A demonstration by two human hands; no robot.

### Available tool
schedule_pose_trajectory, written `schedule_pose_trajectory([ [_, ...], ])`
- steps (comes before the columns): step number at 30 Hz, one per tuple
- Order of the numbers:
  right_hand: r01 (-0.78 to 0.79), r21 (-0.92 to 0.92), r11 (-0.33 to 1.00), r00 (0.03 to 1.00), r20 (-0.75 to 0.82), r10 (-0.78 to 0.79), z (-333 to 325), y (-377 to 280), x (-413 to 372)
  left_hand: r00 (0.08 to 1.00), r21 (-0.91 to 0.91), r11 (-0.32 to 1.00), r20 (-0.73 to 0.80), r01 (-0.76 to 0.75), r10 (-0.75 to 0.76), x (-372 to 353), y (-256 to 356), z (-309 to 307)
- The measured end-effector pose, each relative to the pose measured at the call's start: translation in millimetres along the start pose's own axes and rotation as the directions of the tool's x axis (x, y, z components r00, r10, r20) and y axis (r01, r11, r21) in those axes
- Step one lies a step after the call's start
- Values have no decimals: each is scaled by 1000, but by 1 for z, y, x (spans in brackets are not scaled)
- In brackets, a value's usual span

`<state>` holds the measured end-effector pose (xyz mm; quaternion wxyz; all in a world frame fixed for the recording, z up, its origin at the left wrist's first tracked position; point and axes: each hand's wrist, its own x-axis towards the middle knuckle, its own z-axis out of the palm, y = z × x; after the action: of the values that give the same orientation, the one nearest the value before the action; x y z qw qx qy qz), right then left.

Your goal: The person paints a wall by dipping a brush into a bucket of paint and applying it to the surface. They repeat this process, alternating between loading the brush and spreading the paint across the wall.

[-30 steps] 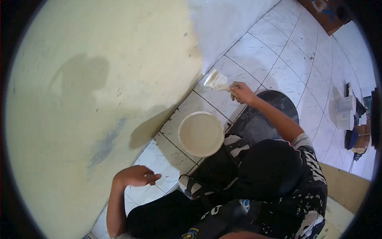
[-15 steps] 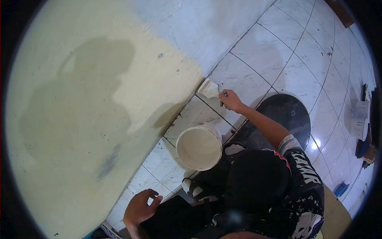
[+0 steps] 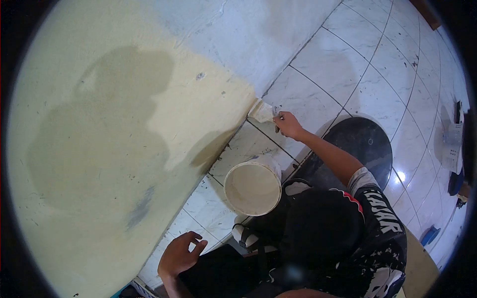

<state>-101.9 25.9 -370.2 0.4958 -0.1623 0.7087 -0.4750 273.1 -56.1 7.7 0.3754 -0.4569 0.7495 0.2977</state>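
Observation:
My right hand (image 3: 289, 125) is closed round the handle of a wide paint brush (image 3: 262, 111), whose bristles touch the foot of the wall where it meets the tiled floor. My left hand (image 3: 181, 254) is held near the wall at the lower left, its fingers loosely curved and apart, with nothing in it. Between my hands stands a white bucket (image 3: 253, 188) of pale paint. The wall (image 3: 194, 94) is yellowish, with a whitish-blue part at the top.
A round black surface (image 3: 365, 144) lies beneath my right forearm. White objects (image 3: 451, 146) stand at the far right, with a small blue thing (image 3: 430, 235) lower down. A brown object (image 3: 426, 14) is at the top right corner.
The view has shifted slightly, so the bucket and wall marks appear a little further right. My right hand still holds the brush at the wall's foot.

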Motion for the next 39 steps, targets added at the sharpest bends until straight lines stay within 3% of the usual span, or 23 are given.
schedule_pose_trajectory([
  [3, 86, -4, 996, 996, -23, -86, 4, -13, -18, 1000, 4, 1000, -4, -8, 8, 1, -3, 0],
  [6, 161, 86, 983, 985, 40, -165, 10, -34, -48, 999, 30, 999, -26, -46, 47, 1, -4, -1],
  [8, 166, 155, 974, 977, 111, -185, 13, -39, -61, 1000, 31, 999, -9, 4, -4, 1, -1, -3],
  [11, 127, 92, 988, 985, 102, -136, 15, -23, -55, 995, 25, 996, -56, -82, 83, 2, -9, 1],
  [17, 58, 52, 997, 998, 25, -59, 6, 1, -23, 1000, 36, 999, -19, 6, -5, -3, -1, -3],
  [23, -27, 90, 996, 999, -21, 29, 7, 7, -6, 996, 27, 998, -72, -56, 58, -5, -12, 2],
  [33, -32, 93, 995, 999, 26, 30, 1, 5, 5, 997, 6, 999, -65, -42, 43, -4, -12, 2],
  [39, 94, 165, 982, 992, 64, -106, -3, -33, -25, 996, 16, 998, -69, -56, 57, -4, -9, 1],
])
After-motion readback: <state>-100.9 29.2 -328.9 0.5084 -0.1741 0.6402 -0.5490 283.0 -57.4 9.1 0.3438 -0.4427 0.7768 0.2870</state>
